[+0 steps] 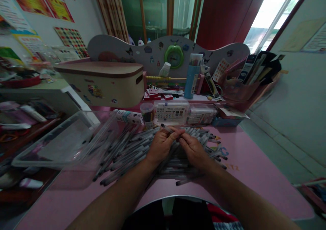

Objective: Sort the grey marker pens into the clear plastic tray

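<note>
A pen (166, 128) with a dark end sticks out from my left hand (162, 141), whose fingers are closed round it. My right hand (191, 147) meets the left at the fingertips, pinched together near the pen's other end; what its fingers grip is partly hidden. Beneath and around both hands spreads a heap of many clear-barrelled pens (137, 145) with dark caps or ends. They lie roughly lengthwise on the pink desk (254, 175), some pointing toward me.
At the left, a clear plastic bin (33, 162) overhangs the desk edge beside the pens. Behind the heap stand a clear cup (147, 112), transparent cases (171, 112) and a small blue box (227, 121). A lidded cream storage box (109, 87), a blue cylinder (191, 82) and a green clock (174, 57) are further back.
</note>
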The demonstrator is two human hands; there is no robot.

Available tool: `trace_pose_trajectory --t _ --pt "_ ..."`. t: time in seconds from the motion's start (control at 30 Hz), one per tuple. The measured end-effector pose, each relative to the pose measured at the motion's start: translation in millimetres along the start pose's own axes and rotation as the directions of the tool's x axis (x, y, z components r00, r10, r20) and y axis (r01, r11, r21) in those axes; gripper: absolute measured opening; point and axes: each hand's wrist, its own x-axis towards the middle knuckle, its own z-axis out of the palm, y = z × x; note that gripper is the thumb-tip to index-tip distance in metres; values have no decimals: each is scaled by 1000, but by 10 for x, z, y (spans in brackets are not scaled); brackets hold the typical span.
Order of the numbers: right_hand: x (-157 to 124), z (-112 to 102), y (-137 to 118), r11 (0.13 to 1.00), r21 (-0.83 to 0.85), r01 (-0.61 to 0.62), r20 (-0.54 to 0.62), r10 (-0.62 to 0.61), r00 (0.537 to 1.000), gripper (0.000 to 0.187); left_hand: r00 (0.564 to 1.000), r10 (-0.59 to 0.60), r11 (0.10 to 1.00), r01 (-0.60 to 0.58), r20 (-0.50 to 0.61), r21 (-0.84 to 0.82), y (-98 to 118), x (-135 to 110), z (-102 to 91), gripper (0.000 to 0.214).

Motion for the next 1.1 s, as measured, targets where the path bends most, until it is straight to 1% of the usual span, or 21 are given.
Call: trace_pose_trajectory --t 0.13,0.27,0.33,0.4,0.43,0.47,0.53,0.6,0.63,0.7,0.8,0.87,0.93,0.97,1.0,1.07,1.1 --pt "-33 36 28 997 -74 -38 -30 36 999 27 1000 18 1000 -17 -24 11 47 -14 18 17" --pt "-43 35 13 995 -96 -22 -27 20 999 24 999 -17 1000 17 -32 -2 68 11 -21 21" --pt "-41 9 3 989 -147 -33 -43 27 999 28 996 -34 996 27 -77 -83 52 43 -69 26" --pt "-35 -35 14 980 -189 -56 -87 40 995 31 986 -82 978 52 -144 -202 36 74 -125 30" --pt "-32 -61 28 979 -194 -67 -114 45 992 27 979 -119 966 77 -162 -247 34 85 -152 31" --pt "-27 -86 47 980 -185 -78 -138 52 989 22 975 -157 957 111 -156 -269 38 91 -175 32" --pt "-14 -126 86 985 -137 -103 -174 78 982 16 972 -222 948 198 -72 -250 62 87 -207 35" --pt "4 -141 116 990 -56 -126 -187 114 976 16 962 -265 938 272 63 -214 98 66 -219 40" --pt "14 -141 125 990 -1 -142 -184 140 973 18 948 -288 929 310 133 -203 116 51 -221 41" --pt "32 -131 133 972 135 -190 -158 210 965 25 903 -333 902 389 270 -189 144 18 -224 41" --pt "48 -128 126 917 299 -262 -75 297 952 38 808 -379 863 485 451 -143 156 -23 -236 37" --pt "48 -144 112 902 324 -286 -19 308 951 45 742 -403 838 534 535 -110 151 -38 -245 36" --pt "42 -163 92 897 331 -292 23 301 953 48 702 -423 817 569 573 -94 145 -40 -251 37" --pt "39 -169 82 893 341 -293 41 297 954 49 698 -431 808 581 572 -100 145 -37 -254 37" --pt "37 -172 74 886 356 -296 58 295 954 49 705 -436 800 588 559 -119 147 -33 -257 36" --pt "36 -165 66 848 420 -324 75 323 943 47 740 -428 783 591 519 -197 157 -20 -268 34" --pt "38 -156 68 815 467 -343 74 350 934 46 767 -417 771 583 488 -257 163 -14 -274 34"
